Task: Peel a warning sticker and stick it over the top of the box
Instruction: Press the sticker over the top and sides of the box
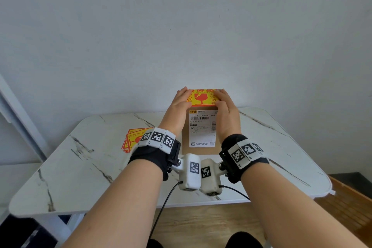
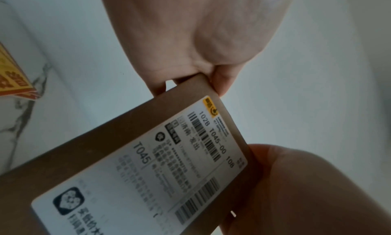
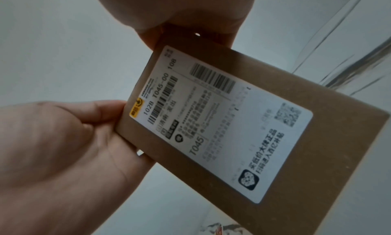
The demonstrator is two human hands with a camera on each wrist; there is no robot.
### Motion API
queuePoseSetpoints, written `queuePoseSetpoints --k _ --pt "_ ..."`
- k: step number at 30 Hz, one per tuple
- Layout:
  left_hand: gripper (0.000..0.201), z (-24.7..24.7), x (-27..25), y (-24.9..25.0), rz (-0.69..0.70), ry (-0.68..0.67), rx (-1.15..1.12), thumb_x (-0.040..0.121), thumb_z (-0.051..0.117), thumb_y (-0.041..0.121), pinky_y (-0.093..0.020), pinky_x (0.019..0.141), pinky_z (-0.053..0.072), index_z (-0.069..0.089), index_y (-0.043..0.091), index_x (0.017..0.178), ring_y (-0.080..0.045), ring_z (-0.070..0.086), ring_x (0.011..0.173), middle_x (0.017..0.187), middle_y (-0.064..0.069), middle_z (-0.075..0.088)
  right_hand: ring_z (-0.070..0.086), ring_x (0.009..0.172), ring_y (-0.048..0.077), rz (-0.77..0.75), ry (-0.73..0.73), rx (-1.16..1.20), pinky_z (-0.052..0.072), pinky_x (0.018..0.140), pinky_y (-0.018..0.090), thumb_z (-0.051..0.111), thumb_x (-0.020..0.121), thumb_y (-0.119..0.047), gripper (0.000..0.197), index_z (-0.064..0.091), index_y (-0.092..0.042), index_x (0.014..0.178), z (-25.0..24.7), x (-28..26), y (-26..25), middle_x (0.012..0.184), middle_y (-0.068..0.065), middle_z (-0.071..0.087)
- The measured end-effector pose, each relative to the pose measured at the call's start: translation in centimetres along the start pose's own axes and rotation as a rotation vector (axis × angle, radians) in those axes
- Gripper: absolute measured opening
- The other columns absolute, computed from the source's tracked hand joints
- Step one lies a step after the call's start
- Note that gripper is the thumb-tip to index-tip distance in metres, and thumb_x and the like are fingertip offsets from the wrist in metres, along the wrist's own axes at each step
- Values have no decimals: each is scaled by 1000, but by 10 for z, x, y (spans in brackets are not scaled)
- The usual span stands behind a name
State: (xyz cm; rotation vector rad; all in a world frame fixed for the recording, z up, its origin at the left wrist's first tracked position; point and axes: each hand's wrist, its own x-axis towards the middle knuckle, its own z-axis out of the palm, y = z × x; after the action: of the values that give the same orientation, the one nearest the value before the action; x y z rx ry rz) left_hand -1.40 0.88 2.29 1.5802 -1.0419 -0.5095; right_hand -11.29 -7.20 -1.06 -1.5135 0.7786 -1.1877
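My left hand (image 1: 178, 104) and right hand (image 1: 226, 106) lie flat, fingers straight, pressing the sticker (image 1: 202, 97) onto the box (image 1: 198, 149) top. Smoothing step; next, likely rub edges down.

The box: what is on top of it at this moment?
A yellow warning sticker lies on the box top. The left hand and right hand press its sides, covering its edges.

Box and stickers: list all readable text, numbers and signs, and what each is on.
"102B T045-00 108": top line of the white shipping label on the box.
"T045": lower on that label.
Barcodes, QR code, small Chinese print on it: too blurred to read.
Red broken-glass sign: yellow warning sticker on the box top; its red characters are partly covered by both hands.
Sticker stack on the table: unreadable.
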Motion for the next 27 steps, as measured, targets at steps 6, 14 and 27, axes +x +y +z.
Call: queuePoseSetpoints --k 6,14,27 --pt "57 -2 -3 -4 -83 22 -171 96 39 17 -39 120 25 29 24 152 -11 27 145 162 15 15 44 115 -3 -28 -50 -24 32 85 7 38 95 -10 39 68 -18 117 -7 5 -7 142 -10 45" --pt "58 2 -8 -8 -247 -18 -116 77 38 49 -48 107 38 45 22 129 -32 50 128 139 -13 51 49 129 14 62 -35 5 40 111 39 34 86 -24 55 49 -24 139 -1 -1 -9 143 -3 49" --pt "68 -11 -22 -18 -204 -3 -195 81 66 22 -43 101 50 36 43 139 -23 57 122 136 1 52 70 78 17 60 -99 -84 59 71 31 63 90 -30 10 64 -20 88 -12 -5 -13 92 6 72"
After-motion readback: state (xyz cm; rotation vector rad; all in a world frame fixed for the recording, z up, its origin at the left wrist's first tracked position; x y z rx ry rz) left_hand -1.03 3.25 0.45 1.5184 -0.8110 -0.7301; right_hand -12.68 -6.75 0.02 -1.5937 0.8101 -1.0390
